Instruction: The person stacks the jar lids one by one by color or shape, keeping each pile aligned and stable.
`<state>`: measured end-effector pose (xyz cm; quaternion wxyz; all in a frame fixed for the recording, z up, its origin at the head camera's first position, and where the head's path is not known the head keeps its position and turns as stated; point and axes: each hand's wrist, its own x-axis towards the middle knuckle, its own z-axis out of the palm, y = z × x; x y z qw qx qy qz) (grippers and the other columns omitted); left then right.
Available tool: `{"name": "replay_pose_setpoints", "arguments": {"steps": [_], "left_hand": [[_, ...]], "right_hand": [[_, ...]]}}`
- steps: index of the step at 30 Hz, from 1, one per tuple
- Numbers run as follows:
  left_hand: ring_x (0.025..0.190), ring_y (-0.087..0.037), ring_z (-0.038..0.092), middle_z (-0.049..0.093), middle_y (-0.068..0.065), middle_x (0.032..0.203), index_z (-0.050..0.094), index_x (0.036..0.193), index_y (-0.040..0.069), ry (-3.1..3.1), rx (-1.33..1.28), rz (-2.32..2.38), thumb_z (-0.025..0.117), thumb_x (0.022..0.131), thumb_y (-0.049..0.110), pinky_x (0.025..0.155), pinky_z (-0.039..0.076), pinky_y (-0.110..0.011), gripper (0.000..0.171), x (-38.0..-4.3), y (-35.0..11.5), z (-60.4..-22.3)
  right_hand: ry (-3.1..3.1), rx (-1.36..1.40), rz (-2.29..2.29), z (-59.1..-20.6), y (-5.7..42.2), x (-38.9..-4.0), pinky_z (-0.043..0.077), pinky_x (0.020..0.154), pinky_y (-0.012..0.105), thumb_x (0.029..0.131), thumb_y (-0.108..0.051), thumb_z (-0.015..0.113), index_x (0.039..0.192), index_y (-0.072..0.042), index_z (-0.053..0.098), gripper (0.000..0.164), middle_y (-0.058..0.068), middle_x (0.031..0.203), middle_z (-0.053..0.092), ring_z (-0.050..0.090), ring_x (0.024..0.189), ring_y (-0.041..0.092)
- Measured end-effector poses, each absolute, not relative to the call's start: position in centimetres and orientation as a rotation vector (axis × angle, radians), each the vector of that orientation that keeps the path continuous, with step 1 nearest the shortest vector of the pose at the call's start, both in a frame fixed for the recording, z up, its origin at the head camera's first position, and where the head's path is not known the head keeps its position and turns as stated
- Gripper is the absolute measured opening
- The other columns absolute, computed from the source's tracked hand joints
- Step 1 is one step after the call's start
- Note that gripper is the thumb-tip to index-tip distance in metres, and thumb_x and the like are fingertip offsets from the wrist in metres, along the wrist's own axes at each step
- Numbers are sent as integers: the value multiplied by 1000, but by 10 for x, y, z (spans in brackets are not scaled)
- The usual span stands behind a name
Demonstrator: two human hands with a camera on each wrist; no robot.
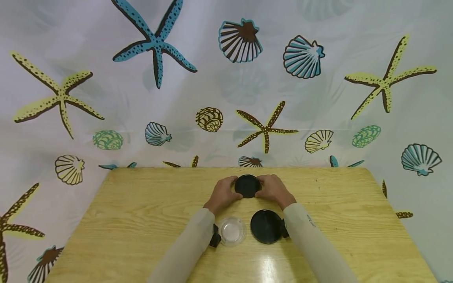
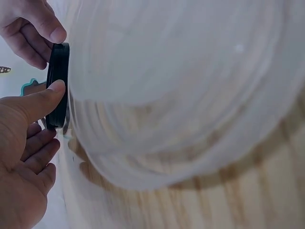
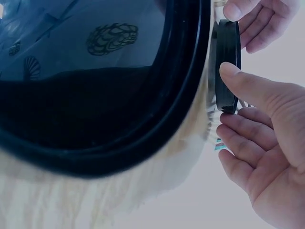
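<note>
Both hands pinch a small round black lid (image 1: 247, 186) from opposite sides, toward the far edge of the table. My left hand (image 1: 223, 193) has its thumb on the near side of the rim, clearest in the left wrist view on the lid (image 2: 57, 86). On the other side my right hand (image 1: 275, 190) grips the rim between thumb and fingers, as the lid (image 3: 228, 67) in the right wrist view shows. Something pale lies just beneath the lid; I cannot tell what. Nearer me, a clear round container (image 1: 232, 231) sits left of a larger glossy black lid (image 1: 266, 226).
The pale wooden table (image 1: 148, 220) carries these things. Behind it hangs a white cloth (image 1: 209, 82) printed with shells and starfish. A black wrist camera (image 1: 214, 236) on the left arm is close beside the clear container; the right one (image 1: 284, 228) overlaps the larger lid's edge.
</note>
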<state>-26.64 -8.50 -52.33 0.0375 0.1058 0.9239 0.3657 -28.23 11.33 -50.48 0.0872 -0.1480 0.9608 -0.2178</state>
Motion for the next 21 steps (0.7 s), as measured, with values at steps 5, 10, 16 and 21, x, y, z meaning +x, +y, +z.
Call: {"name": "replay_pose_setpoints", "arguments": {"steps": [5, 10, 16, 21], "left_hand": [[126, -28, 51, 58, -11, 132, 53, 133, 6, 2830, 326, 1127, 79, 78, 19, 107, 41, -44, 62, -266, -86, -522], [128, -29, 50, 57, -11, 133, 53, 134, 8, 2812, 314, 1151, 79, 78, 19, 108, 40, -45, 62, -263, -87, -521], [128, -28, 49, 57, -9, 134, 53, 134, 9, 2797, 316, 1174, 78, 79, 18, 107, 41, -46, 62, -257, -89, -517], [128, -27, 50, 56, -8, 135, 52, 136, 10, 2796, 331, 1158, 78, 79, 19, 106, 42, -46, 63, -253, -89, -514]], "right_hand": [[2863, -434, -616, -497, 114, -280, 48, 98, 42, 77, -26, 79, 129, -8, 59, 58, 11, 124, 64, 59, 114, 29], [2851, -407, -618, -494, 114, -277, 46, 101, 43, 78, -27, 78, 131, -9, 58, 60, 10, 127, 62, 57, 118, 30], [2855, -433, -638, -490, 115, -269, 46, 101, 44, 77, -27, 79, 130, -9, 59, 59, 10, 127, 63, 57, 118, 30], [2884, -497, -652, -486, 118, -262, 46, 100, 44, 76, -25, 80, 127, -6, 61, 58, 11, 125, 64, 59, 116, 31]]}}
